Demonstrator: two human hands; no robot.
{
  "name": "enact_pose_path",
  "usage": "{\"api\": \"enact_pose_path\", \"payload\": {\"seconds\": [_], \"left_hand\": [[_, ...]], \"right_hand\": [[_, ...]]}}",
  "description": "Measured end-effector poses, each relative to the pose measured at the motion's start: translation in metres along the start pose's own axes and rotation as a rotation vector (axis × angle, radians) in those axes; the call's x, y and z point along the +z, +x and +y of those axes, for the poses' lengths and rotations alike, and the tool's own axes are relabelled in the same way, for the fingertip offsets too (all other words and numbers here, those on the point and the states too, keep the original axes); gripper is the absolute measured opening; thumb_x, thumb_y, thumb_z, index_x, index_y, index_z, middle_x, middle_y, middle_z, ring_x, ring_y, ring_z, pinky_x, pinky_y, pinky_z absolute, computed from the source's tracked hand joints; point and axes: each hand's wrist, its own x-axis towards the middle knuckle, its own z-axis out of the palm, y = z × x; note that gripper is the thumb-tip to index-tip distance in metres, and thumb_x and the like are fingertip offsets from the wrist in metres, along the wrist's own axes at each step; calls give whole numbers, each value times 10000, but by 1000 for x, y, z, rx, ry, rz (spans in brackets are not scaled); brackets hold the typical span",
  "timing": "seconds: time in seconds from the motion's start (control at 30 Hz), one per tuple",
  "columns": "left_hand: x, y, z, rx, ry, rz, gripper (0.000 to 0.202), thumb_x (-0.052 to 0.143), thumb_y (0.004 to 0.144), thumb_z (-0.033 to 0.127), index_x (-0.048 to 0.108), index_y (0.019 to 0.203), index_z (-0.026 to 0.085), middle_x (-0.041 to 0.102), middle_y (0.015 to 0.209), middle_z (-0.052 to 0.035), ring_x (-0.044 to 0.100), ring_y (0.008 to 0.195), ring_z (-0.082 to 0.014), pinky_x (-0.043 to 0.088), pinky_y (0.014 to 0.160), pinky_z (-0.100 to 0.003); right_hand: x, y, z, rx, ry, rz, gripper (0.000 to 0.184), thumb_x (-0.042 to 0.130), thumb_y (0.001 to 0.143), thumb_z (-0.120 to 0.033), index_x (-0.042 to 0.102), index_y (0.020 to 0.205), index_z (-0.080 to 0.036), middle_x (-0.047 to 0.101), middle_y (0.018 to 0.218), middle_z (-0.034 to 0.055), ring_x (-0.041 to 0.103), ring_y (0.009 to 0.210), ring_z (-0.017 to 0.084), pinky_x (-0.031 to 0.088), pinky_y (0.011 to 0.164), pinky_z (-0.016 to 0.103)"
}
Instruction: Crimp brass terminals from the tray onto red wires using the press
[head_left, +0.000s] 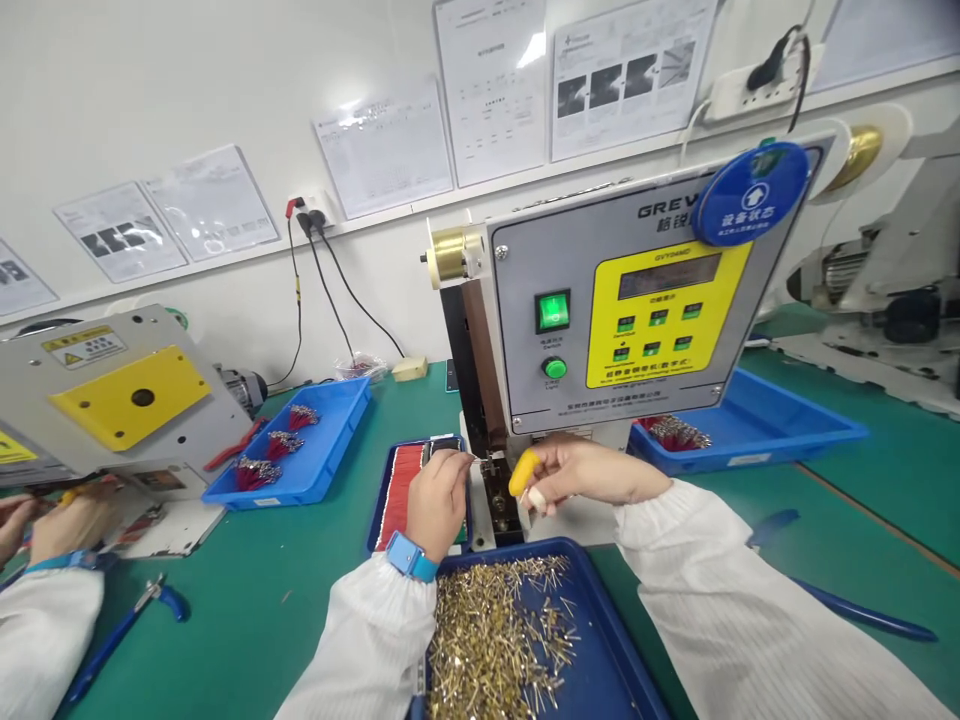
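Observation:
My left hand (439, 500), with a blue strap at the wrist, is closed in a pinch at the left of the crimping point (495, 475) of a grey machine (555, 260). A thin tip shows at its fingertips, too small to name. Under this hand lies a small blue tray (373, 532) with red strips (401, 485) in it. At the right of the crimping point, my right hand (581, 472) is also pinched, with a yellow cover on one finger and a whitish one on the thumb. What it holds is hidden. Below both hands, a blue tray (611, 650) contains many loose gold-coloured metal pins (499, 630).
Blue bins (349, 420) with bundles of red-wired parts (259, 472) stand at left and behind the machine. A co-worker's hands (75, 520) are at another machine (127, 400). Blue-handled pliers (124, 630) lie at left, and another blue handle (862, 610) at right.

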Motion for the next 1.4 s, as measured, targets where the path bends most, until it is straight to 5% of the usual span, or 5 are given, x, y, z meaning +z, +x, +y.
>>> {"api": "enact_pose_path", "payload": {"seconds": [0.2,0.53,0.8,1.13,1.4], "left_hand": [[2,-1,-4,47,29,11,189,429,953,150,614,989,172,655,943,-60,618,882,-165,517,788,-283],[6,2,-10,4,23,-25,205,443,947,203,636,1011,185,663,1004,-56,622,932,-187,495,809,-299],[5,2,-7,7,15,-24,208,433,951,213,631,1007,184,660,998,-59,627,923,-183,498,810,-293],[2,1,0,25,4,-10,215,410,959,174,622,991,181,652,951,-66,616,896,-170,511,792,-291],[-3,2,5,41,-12,45,187,440,952,148,624,978,172,640,942,-66,584,891,-168,496,794,-297]], "right_hand": [[-3,11,7,43,-24,138,264,781,691,-344,686,834,-143,647,653,10,582,542,93,493,500,192],[-21,-24,-23,140,-361,-74,221,737,715,-273,623,825,-120,656,718,14,578,617,91,480,584,209],[-19,1,-5,113,-209,-38,296,760,666,-316,603,825,-120,643,694,30,621,632,119,518,592,229],[8,19,18,-180,42,325,298,769,672,-390,625,751,-141,581,625,-3,505,511,71,434,455,183],[23,28,21,-210,69,464,285,720,724,-403,594,733,-149,574,608,11,492,490,83,420,458,220]]}}
